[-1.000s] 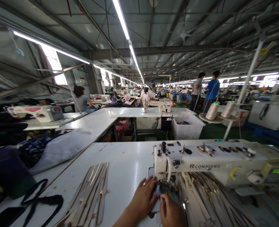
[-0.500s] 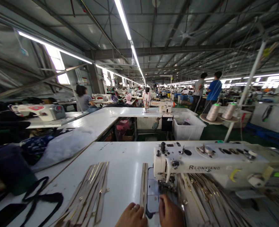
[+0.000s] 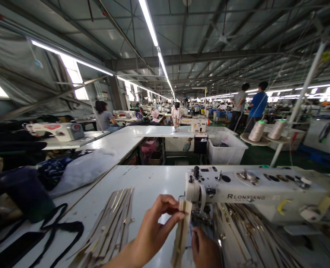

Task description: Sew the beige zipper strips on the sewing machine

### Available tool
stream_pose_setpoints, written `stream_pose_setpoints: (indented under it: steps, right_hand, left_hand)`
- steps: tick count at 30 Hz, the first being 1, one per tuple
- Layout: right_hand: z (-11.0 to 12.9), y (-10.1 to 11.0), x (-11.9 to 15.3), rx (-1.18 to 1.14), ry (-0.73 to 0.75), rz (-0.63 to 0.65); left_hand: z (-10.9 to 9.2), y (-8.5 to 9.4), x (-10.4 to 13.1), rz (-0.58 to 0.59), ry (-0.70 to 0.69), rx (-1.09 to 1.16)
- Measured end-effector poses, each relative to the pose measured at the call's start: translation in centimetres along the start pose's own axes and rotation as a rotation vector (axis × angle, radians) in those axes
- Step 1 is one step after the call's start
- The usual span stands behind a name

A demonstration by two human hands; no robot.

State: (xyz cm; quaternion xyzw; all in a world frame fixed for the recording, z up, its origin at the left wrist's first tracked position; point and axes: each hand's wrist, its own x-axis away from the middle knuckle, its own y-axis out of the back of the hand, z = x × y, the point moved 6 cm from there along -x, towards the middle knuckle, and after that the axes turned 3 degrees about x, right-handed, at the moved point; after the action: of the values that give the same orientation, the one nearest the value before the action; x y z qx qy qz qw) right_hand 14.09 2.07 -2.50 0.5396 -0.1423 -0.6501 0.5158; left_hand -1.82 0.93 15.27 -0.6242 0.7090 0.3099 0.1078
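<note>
My left hand (image 3: 156, 227) pinches the upper end of a beige zipper (image 3: 183, 232) between thumb and fingers. The zipper hangs tilted toward me, just left of the sewing head. My right hand (image 3: 205, 250) is low in front of the needle area of the white sewing machine (image 3: 237, 186), fingers curled closed; whatever they may hold is hidden. Left of my hands, a fanned pile of beige zippers (image 3: 111, 219) with brass-coloured teeth and pulls lies on the white table (image 3: 145, 186). More zippers (image 3: 246, 234) lie bunched under the machine arm.
Black straps (image 3: 66, 232) and a dark cylindrical container (image 3: 25, 193) are at the left, near a white bag (image 3: 82, 169). Thread cones (image 3: 257, 131) stand on a holder behind the machine. A white bin (image 3: 226, 150) sits beyond the table. Several people are farther off.
My left hand has risen from the table beside the machine, lifting the zipper's end up and toward me. My right hand stays low by the needle area. The view has shifted slightly.
</note>
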Motion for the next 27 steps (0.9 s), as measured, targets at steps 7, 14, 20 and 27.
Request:
stream_pose_setpoints:
  steps: [7,14,20,27]
  right_hand:
    - [-1.1,1.1,0.2,-0.286,-0.217,-0.119]
    - [-0.7,0.7,0.2,-0.164,-0.092,-0.006]
    - [-0.7,0.8,0.1,-0.001,-0.109,-0.028]
    - [-0.6,1.0,0.0,0.024,-0.152,0.059]
  left_hand:
    - [7.5,-6.0,2.6,0.173,0.407,0.321]
    - [13.9,-7.7,4.4,0.148,0.383,-0.022]
    - [13.5,-8.8,3.3,0.297,0.139,-0.385]
    - [12.3,-9.1,3.6,0.35,-0.09,-0.544]
